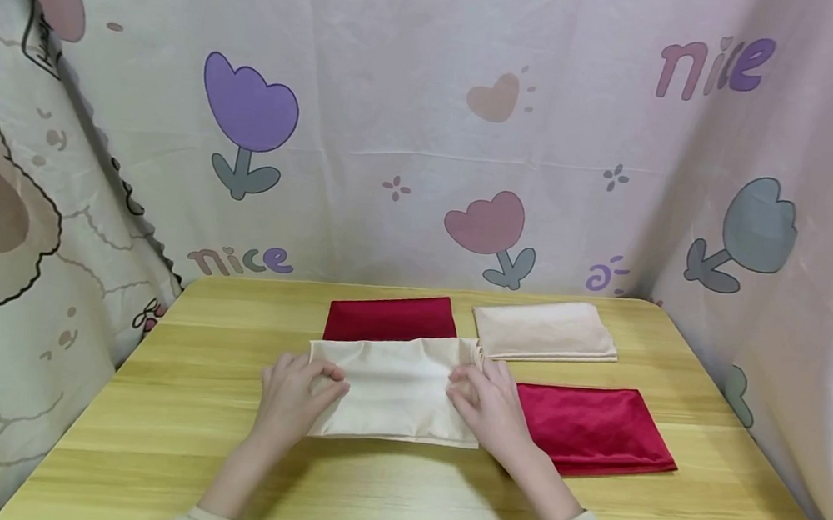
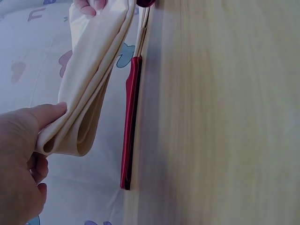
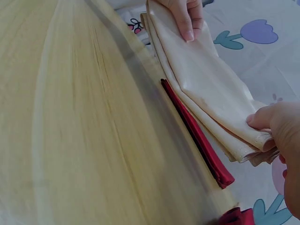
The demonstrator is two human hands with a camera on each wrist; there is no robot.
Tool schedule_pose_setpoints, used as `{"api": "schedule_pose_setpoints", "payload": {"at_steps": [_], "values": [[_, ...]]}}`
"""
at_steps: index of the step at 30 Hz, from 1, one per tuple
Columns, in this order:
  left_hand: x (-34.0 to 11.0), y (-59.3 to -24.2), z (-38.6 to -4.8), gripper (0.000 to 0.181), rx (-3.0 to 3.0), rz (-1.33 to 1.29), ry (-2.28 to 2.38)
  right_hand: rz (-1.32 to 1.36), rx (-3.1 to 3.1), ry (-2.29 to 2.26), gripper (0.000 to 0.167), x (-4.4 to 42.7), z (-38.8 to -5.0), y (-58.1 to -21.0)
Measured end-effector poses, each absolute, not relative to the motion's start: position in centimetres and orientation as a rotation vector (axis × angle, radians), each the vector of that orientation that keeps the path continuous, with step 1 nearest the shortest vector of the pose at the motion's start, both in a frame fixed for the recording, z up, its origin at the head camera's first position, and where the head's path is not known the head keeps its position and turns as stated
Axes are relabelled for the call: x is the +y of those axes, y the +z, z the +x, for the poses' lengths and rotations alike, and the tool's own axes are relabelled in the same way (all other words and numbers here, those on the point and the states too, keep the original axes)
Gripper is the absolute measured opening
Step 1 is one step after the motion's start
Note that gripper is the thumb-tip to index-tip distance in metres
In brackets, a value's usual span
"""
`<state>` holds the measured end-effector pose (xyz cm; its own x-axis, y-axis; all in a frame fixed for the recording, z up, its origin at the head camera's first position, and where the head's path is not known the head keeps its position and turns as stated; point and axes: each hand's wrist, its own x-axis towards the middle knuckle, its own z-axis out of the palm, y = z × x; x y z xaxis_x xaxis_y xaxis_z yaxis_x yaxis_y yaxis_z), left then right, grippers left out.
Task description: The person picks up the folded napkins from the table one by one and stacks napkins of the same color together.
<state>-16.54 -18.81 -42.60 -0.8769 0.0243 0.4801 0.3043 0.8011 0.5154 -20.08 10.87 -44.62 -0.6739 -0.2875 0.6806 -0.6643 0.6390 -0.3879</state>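
A cream satiny cloth (image 1: 396,392), folded into a flat rectangle, is held up by both hands over the table. My left hand (image 1: 294,395) pinches its left end between thumb and fingers. At the other end, my right hand (image 1: 492,410) grips the cloth the same way. Several stacked layers show along the cloth's edge (image 2: 91,93) in the left wrist view, looping round near the left hand. Stitched ends of the layers gather by the right thumb in the right wrist view. The fingers beneath the cloth are partly hidden.
Behind the held cloth lies a folded red cloth (image 1: 392,318), partly covered by it. A second cream cloth (image 1: 545,333) is folded at the back right. Another red one (image 1: 596,430) lies beside the right hand. Patterned curtains (image 1: 369,121) surround the wooden table (image 1: 166,437).
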Motion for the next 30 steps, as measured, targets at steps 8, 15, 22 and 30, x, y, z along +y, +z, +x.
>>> {"api": "schedule_pose_setpoints", "payload": {"at_steps": [8,15,22,30], "values": [[-18.2,-42.2,-16.9,0.014,-2.520,-0.287,-0.804,0.772,-2.268,0.836,0.028,11.7,-20.2,-44.2],[-17.5,-41.9,-17.5,0.015,-2.528,-0.332,-0.751,0.797,-2.246,0.798,0.028,12.9,-20.4,-43.8],[-16.7,-41.6,-17.8,0.015,-2.561,-0.351,-0.749,0.798,-2.262,0.809,0.028,14.1,-20.7,-43.4],[-15.9,-41.6,-18.2,0.016,-2.564,-0.376,-0.770,0.821,-2.278,0.767,0.029,15.4,-21.0,-42.7]]}}
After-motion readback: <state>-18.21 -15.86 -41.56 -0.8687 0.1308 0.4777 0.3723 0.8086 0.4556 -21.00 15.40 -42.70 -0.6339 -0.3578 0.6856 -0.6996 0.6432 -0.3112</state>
